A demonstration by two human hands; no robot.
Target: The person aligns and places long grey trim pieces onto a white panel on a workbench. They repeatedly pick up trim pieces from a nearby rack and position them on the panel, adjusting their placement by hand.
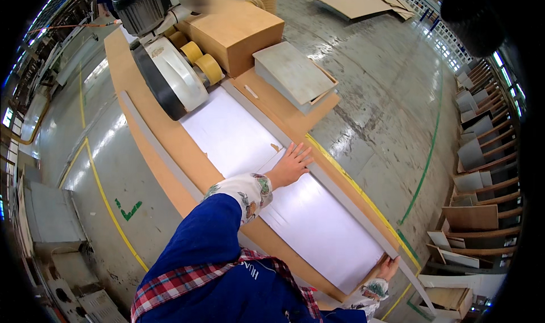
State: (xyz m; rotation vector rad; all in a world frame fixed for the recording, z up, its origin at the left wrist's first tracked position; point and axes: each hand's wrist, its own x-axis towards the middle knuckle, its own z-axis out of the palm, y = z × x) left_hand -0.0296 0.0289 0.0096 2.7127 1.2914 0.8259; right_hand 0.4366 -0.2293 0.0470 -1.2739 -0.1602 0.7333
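The brown box (pixel 244 36) hides its inside. The left hand (pixel 288 168), fingers spread, lies on a white panel (pixel 326 226); the right hand (pixel 388 268) curls, its hold unclear.

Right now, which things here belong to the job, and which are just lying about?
Seemingly part of the job:
left hand, spread near where the panels meet
right hand, at the nearer panel's near end
nearer white panel
farther white panel
grey rail alongside them
machine with yellow rollers

Apparently just lying about:
boards on the floor
racked panels at right
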